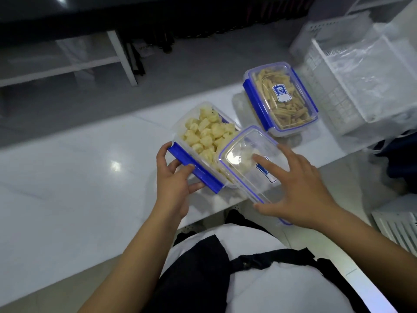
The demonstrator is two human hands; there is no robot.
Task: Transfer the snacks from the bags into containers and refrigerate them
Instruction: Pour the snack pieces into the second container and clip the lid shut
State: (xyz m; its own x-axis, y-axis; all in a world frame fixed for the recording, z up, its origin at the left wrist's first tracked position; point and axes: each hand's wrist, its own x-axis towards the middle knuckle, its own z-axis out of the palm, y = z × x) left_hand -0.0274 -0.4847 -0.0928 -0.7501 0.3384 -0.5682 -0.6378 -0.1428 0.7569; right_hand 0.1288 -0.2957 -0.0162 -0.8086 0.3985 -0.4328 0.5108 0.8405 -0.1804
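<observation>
Left hand point(173, 177) grips blue side clip of open snack container point(180, 125) on white counter point(79, 177); right hand point(300, 188), fingers spread, holds clear lid point(243, 159) tilted over its near end, w/ closed container point(279, 98) just behind

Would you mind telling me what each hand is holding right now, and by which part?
The left hand grips the open container by its blue side clip. The right hand holds the clear lid, fingers spread on top, thumb at its near edge.
</observation>
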